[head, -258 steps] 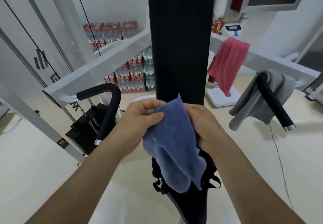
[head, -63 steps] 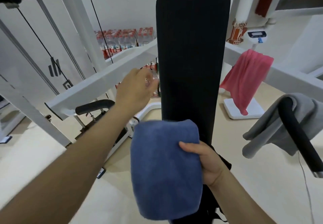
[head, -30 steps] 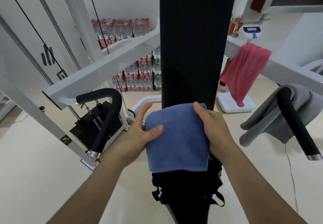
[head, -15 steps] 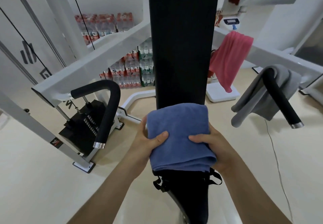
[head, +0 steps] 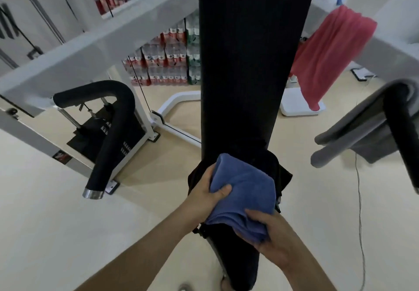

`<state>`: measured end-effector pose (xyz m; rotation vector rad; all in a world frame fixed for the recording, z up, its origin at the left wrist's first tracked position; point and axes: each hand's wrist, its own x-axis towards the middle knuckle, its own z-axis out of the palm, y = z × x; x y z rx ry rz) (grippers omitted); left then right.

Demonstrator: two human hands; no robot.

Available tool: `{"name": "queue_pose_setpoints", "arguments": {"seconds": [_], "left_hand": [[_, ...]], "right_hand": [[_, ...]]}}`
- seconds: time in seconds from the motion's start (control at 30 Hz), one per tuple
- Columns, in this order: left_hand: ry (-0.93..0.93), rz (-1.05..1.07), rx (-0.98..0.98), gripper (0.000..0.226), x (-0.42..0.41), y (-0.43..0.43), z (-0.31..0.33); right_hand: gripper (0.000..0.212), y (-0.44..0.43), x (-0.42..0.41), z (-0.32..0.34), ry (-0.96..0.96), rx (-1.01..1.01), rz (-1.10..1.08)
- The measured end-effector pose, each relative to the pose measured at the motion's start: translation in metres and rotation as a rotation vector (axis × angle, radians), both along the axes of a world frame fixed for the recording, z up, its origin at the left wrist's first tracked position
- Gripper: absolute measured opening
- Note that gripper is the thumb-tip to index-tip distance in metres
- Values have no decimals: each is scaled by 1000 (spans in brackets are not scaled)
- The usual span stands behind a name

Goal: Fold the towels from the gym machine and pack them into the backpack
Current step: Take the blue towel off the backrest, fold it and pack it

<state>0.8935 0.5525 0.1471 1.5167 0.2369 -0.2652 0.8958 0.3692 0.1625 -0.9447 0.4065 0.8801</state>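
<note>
Towel (head: 243, 188) clutched by left hand (head: 207, 194) and right hand (head: 272, 240), thumbs atop.

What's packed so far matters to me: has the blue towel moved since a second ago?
Yes: the blue towel went downward, from the lower part of the black backrest pad to below its end, at the backpack.

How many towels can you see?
3: blue towel in the left hand and right hand at the backpack; pink towel on the white bar; grey towel over the black handle. Some may be hidden.
</note>
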Motion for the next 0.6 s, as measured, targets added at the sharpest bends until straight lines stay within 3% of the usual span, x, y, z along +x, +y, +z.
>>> {"name": "queue_pose_setpoints", "arguments": {"seconds": [0.07,0.13,0.2,0.27,0.33,0.4,0.47,0.6], "left_hand": [[24,1,150,52,23,3,-8],[-50,103,410,51,49,10,-12],[-226,126,723,53,75,13,-10],[-312,-72,1010,67,97,5,-14],[-184,-291,1165,85,112,-7,-24],[-117,-416,1142,76,119,-11,-28],[-187,-581,1011,54,112,-18,-25],[-181,-976,803,23,58,-44,-21]], "right_hand": [[35,-9,29,14,-223,-84,67],[14,-22,67,37,-473,-294,142],[19,-37,106,62,-659,-554,179],[22,-46,141,80,-808,-711,213],[25,-48,169,90,-939,-840,274],[31,-49,191,91,-1056,-969,364],[34,-47,208,87,-1127,-1075,470],[39,-32,222,72,-1169,-1067,743]]}}
